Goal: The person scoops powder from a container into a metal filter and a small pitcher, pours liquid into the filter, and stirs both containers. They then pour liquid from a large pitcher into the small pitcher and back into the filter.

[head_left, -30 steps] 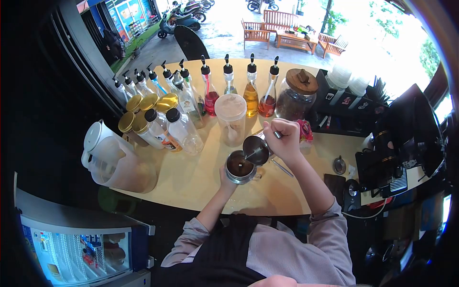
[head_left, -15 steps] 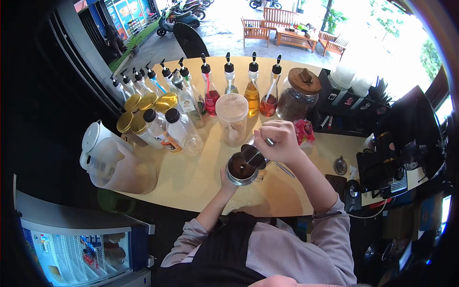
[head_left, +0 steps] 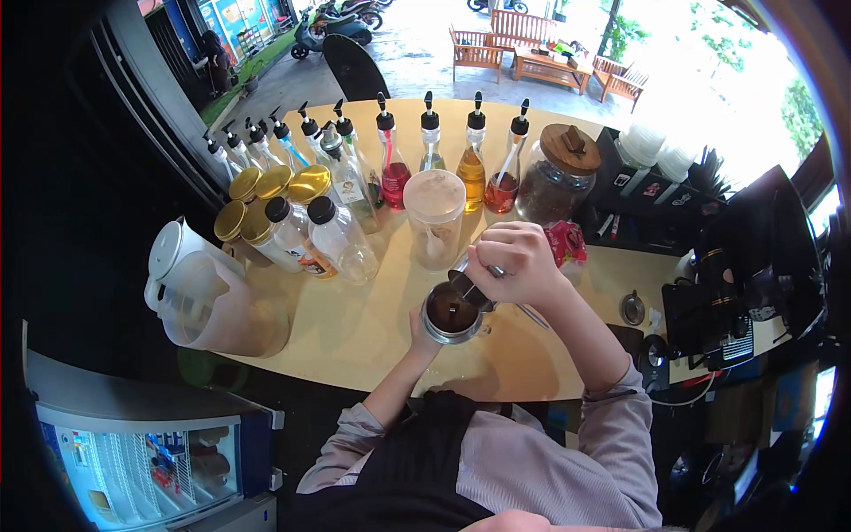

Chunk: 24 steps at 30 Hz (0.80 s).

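Note:
In the head view, my left hand point(head_left: 417, 332) is wrapped round the side of a round, metal-rimmed cup point(head_left: 432, 335) with dark brown liquid inside. My right hand point(head_left: 516, 259) grips a small metal pitcher point(head_left: 462, 282), tilted so that its mouth is over the cup's right edge. A thin stream seems to run from it into the cup. A thin metal handle point(head_left: 534, 316) sticks out below my right wrist; what it belongs to is hidden. Just behind the cup stands a clear tub point(head_left: 434, 222) with a pale lid and a scoop inside.
Pump bottles of syrup point(head_left: 472, 182) line the counter's back edge. Gold-lidded jars point(head_left: 257, 232), bottles with black caps point(head_left: 341, 248) and a plastic pitcher point(head_left: 199, 306) stand left. On the right are a wooden-lidded jar point(head_left: 557, 182), a pink packet point(head_left: 566, 244) and a black machine point(head_left: 736, 266).
The pitcher has shifted slightly left and up and shows less of its inside. My right hand has risen a little; the left keeps its hold on the cup.

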Tool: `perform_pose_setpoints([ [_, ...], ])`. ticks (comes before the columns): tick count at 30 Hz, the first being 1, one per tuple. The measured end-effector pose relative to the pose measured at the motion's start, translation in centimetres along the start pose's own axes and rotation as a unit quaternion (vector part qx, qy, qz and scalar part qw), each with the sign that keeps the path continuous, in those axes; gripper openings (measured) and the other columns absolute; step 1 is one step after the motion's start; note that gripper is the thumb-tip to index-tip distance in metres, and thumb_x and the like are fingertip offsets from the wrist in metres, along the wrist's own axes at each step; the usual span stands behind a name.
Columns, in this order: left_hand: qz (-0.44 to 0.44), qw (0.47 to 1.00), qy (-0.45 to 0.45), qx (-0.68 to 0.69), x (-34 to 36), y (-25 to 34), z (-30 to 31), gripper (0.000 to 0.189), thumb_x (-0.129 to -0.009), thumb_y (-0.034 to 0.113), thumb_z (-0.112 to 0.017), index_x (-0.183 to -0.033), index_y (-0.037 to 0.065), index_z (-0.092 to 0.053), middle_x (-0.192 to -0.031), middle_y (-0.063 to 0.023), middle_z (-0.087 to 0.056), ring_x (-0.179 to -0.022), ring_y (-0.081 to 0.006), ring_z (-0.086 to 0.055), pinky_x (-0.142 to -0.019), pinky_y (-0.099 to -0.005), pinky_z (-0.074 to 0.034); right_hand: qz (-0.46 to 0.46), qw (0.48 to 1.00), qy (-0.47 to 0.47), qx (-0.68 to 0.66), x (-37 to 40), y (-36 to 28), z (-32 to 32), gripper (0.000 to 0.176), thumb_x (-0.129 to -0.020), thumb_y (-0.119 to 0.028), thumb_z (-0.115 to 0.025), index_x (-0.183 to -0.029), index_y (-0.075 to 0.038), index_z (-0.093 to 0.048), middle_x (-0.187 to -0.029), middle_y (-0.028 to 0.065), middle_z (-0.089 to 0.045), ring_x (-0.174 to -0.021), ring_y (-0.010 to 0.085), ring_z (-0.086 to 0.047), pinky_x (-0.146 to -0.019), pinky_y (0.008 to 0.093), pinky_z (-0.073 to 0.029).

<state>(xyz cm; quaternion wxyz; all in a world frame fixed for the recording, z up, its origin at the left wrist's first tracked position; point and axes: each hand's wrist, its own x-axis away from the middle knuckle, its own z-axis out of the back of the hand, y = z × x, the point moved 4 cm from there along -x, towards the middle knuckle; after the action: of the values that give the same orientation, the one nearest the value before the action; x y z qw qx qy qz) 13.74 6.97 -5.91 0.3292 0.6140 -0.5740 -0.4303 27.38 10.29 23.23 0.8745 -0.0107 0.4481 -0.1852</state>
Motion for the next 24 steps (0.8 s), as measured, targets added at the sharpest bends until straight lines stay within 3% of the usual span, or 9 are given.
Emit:
perform_pose_setpoints([
  [5,-0.009,1.000,0.000,0.012,0.0,1.7,-1.2,0.052,-0.103,0.037,-0.022,-0.135,0.002,-0.046,-0.131,-0.0159,-0.056,-0.119,-0.0286,-0.056,-0.104,-0.0448,-0.045,0.030,0.999,-0.008,0.020,-0.4,-0.5,-0.1,0.025,-0.070,-0.008,-0.065,-0.054,-0.009,-0.046,-0.051,0.0026,-0.042,-0.047,0.0200,-0.050,-0.046,0.0326,-0.043],
  [7,-0.046,0.995,0.082,0.038,-0.2,3.5,-2.2,0.026,-0.093,0.009,-0.057,-0.115,-0.003,-0.063,-0.101,-0.0076,-0.070,-0.089,-0.0124,-0.066,-0.080,-0.0279,-0.054,0.044,0.999,-0.011,0.026,-0.6,-0.6,-0.1,0.022,-0.068,-0.008,-0.065,-0.055,-0.009,-0.047,-0.052,0.0023,-0.043,-0.047,0.0196,-0.051,-0.046,0.0324,-0.043],
  [14,-0.072,0.994,0.077,-0.027,-0.1,4.4,-2.6,0.025,-0.092,0.009,-0.058,-0.113,-0.003,-0.064,-0.098,-0.0064,-0.070,-0.088,-0.0117,-0.066,-0.080,-0.0279,-0.053,0.060,0.998,-0.029,0.019,-1.0,-0.6,-0.5,0.018,-0.067,-0.009,-0.065,-0.057,-0.010,-0.050,-0.053,0.0016,-0.044,-0.049,0.0194,-0.052,-0.048,0.0323,-0.045],
  [18,-0.075,0.994,0.083,0.011,0.0,4.1,-2.4,0.025,-0.093,0.010,-0.057,-0.113,-0.003,-0.064,-0.098,-0.0067,-0.070,-0.089,-0.0118,-0.066,-0.081,-0.0283,-0.053,0.075,0.997,-0.033,0.004,-1.4,-1.0,-0.7,0.028,-0.070,-0.003,-0.067,-0.055,-0.007,-0.045,-0.054,0.0028,-0.045,-0.048,0.0198,-0.049,-0.046,0.0330,-0.042],
  [23,-0.054,0.991,0.091,0.084,-0.1,3.3,-2.2,0.026,-0.094,0.012,-0.056,-0.113,-0.003,-0.064,-0.099,-0.0069,-0.070,-0.089,-0.0117,-0.066,-0.081,-0.0282,-0.053,0.101,0.994,-0.036,-0.005,-1.8,-1.5,-1.2,0.022,-0.069,-0.004,-0.068,-0.057,-0.007,-0.050,-0.057,0.0019,-0.045,-0.053,0.0184,-0.050,-0.047,0.0327,-0.042],
  [24,-0.069,0.993,0.091,0.015,-0.2,3.8,-2.3,0.026,-0.095,0.013,-0.055,-0.113,-0.003,-0.065,-0.099,-0.0068,-0.070,-0.089,-0.0116,-0.066,-0.080,-0.0281,-0.053,0.113,0.993,-0.036,-0.013,-1.8,-1.5,-1.4,0.020,-0.068,-0.005,-0.068,-0.059,-0.007,-0.051,-0.058,0.0017,-0.045,-0.055,0.0181,-0.051,-0.048,0.0325,-0.043],
])
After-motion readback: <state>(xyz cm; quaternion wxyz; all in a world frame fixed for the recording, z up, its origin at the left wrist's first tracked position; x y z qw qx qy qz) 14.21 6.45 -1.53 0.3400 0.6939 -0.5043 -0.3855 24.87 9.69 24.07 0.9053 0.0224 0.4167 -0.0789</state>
